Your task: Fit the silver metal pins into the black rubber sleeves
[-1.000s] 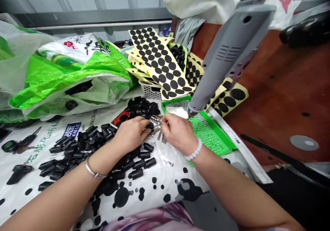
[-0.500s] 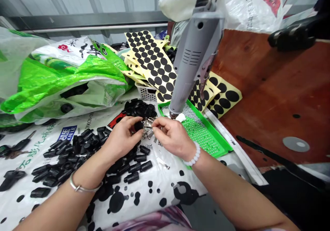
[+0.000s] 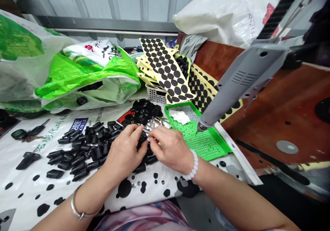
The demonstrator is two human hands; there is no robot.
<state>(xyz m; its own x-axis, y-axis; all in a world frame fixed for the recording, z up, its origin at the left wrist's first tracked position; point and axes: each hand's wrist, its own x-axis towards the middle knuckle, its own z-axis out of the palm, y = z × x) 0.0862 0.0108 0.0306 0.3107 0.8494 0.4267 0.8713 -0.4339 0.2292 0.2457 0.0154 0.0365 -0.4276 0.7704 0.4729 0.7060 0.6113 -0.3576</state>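
Note:
My left hand is curled, thumb opposite the fingers, around a small black plastic part that is mostly hidden. Close beside it, my right hand pinches a thin metal piece against that part; its exact shape is too small to tell. Just beyond the fingertips lie loose metal pieces and a heap of round black plastic parts. Black ribbed plastic caps are piled to the left of my left hand.
A grey electric screwdriver hangs tilted over a green perforated tray with small screws. Sheets of black round stickers lean on a white basket. A green-white sack stands back left; keys lie far left.
The view has shifted. The screwdriver has swung right, away from my hands, and its tip is now over the tray. My hands have drawn closer together around the black part.

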